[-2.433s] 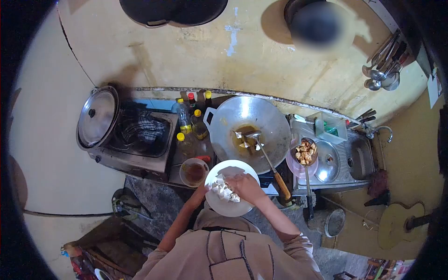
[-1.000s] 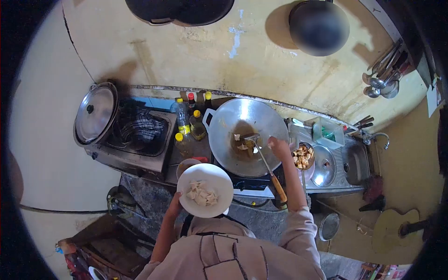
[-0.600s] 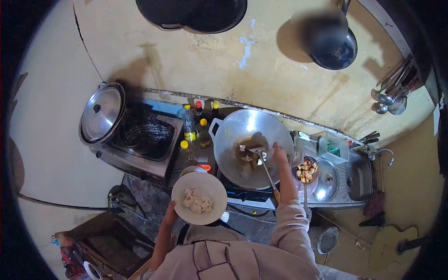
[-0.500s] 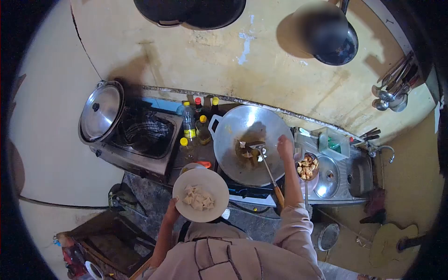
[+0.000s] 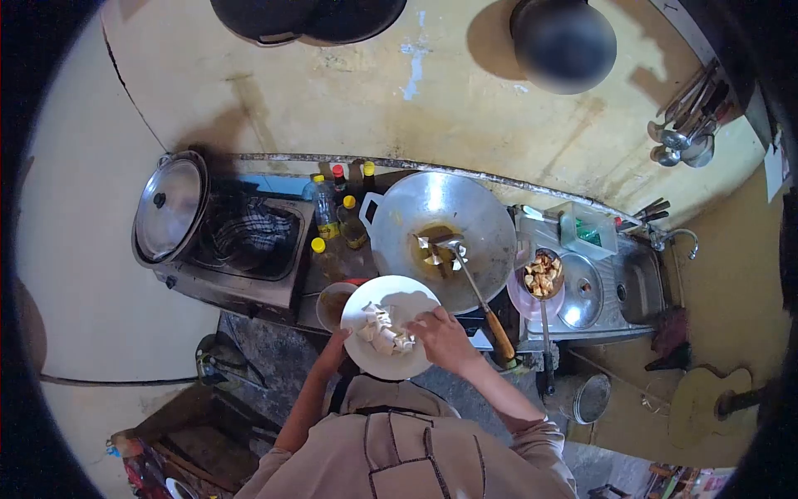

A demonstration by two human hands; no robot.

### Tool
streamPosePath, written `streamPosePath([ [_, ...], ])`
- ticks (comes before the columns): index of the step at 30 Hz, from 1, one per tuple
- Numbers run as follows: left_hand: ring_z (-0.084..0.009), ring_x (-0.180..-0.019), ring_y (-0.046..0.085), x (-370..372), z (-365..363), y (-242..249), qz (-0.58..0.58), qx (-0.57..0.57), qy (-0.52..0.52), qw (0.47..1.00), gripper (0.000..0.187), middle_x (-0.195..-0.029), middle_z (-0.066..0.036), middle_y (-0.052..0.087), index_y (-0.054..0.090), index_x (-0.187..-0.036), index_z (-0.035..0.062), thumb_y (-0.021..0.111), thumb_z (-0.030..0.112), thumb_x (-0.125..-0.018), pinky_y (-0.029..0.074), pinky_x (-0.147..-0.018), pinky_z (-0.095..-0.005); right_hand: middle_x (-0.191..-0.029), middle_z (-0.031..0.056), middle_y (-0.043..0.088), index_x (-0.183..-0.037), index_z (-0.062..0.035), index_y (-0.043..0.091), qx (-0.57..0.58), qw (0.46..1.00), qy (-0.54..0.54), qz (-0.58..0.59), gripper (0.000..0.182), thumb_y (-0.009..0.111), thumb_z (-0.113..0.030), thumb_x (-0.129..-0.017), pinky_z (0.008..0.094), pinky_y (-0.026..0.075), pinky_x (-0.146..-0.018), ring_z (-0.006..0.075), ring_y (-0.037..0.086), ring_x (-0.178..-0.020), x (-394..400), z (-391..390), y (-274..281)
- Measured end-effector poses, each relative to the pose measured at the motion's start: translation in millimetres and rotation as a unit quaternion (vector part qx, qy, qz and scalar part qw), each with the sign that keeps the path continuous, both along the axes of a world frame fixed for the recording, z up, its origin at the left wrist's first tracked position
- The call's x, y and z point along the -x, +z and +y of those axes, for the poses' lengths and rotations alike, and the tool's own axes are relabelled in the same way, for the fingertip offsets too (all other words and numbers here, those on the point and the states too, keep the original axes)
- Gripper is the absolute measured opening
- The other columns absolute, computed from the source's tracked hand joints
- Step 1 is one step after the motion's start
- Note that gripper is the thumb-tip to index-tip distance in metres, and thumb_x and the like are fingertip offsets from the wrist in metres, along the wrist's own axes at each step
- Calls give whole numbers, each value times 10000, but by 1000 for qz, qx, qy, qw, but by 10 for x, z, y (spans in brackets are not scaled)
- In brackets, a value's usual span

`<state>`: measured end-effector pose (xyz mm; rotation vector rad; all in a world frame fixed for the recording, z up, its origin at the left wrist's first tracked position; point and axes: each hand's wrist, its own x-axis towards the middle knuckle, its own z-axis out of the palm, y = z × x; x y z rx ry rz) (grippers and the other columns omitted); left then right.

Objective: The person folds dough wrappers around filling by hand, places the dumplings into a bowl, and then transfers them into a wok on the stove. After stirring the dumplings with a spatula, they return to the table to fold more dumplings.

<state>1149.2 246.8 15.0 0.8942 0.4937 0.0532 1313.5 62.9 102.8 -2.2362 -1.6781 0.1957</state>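
My left hand (image 5: 334, 349) grips the rim of a white bowl (image 5: 353, 312) from its left side. Pale cut pieces that look like tofu (image 5: 384, 334) lie in the bowl. My right hand (image 5: 445, 339) reaches over the bowl's right side, fingers drawn together at the pieces; what is between them is hidden. Behind the bowl stands a large metal wok (image 5: 490, 216) with brownish oil (image 5: 436, 237) and a few white pieces in it. A wooden-handled spatula (image 5: 482, 295) rests in the wok, its handle over the front rim.
Several bottles (image 5: 328, 218) stand left of the wok, near a small bowl (image 5: 335, 303). A strainer of browned pieces (image 5: 543, 274) sits over a pink basin (image 5: 524, 301) on the right, beside the sink (image 5: 638, 293). A lidded pot (image 5: 170, 208) is on the left stove (image 5: 287, 274).
My right hand has moved from over the wok's right side back to the bowl. The bowl has shifted right and a little up in view. The spatula still lies in the wok.
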Motion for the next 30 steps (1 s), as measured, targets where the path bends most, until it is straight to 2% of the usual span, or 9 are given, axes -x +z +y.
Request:
streamPosePath([
  [4,-195,-1048,460,-90,-31,157,18,-93,-41,995,591,-1184,-115,435,270,-1264,1,397,388,-836,383,-883,-324,-940,45,528,-992,-143,568,-19,999,37,7,423,565,8,-597,353,393,-830,233,457,-922,-96,-9,-200],
  [10,-163,-1030,456,-106,-28,183,12,-63,-83,994,596,-1170,-94,441,273,-1267,5,430,366,-820,396,-852,-297,-884,59,519,-935,-77,548,-72,995,69,-23,344,564,-14,-597,361,391,-820,247,477,-906,-125,76,-295],
  [16,-188,-1119,365,-79,-58,281,9,-158,-72,985,632,-1239,-112,373,250,-1286,-1,449,341,-794,292,-936,-316,-910,90,504,-1000,-63,508,-28,996,65,-46,400,584,-53,-607,385,392,-820,266,481,-926,-43,98,-270],
  [19,-208,-1173,298,-79,-42,106,-5,-190,-94,977,633,-1269,-124,340,235,-1297,-2,438,329,-796,227,-974,-327,-964,112,493,-1014,-44,493,-18,999,40,-6,391,581,-56,-633,393,396,-812,284,470,-960,-3,105,-373],
  [22,-198,-1062,414,-102,-69,-30,-30,-259,-87,961,558,-1183,-105,434,345,-1235,5,446,332,-794,330,-902,-321,-1036,160,464,-1017,-20,460,-24,996,57,62,365,565,-65,-670,393,410,-787,311,476,-947,27,73,-327],
  [25,-210,-1182,289,-64,-113,152,-20,-268,-116,956,564,-1278,-130,334,236,-1298,-3,405,253,-824,214,-985,-330,-985,188,496,-1014,-9,431,-40,981,-7,187,337,541,-76,-703,386,424,-754,332,504,-909,89,79,-236],
  [28,-206,-1174,301,-49,-178,348,-12,-268,-111,957,537,-1276,-129,337,239,-1297,-1,398,226,-836,219,-985,-325,-869,194,531,-1007,-7,414,47,952,-112,281,322,519,-96,-716,385,430,-736,331,535,-864,57,58,-603],
  [30,-216,-1158,321,-50,-183,255,-28,-267,-106,958,569,-1261,-132,353,273,-1279,0,421,294,-815,228,-978,-331,-951,210,523,-1069,-16,390,89,938,-131,307,398,529,-188,-738,424,411,-776,354,516,-920,91,37,-678],
])
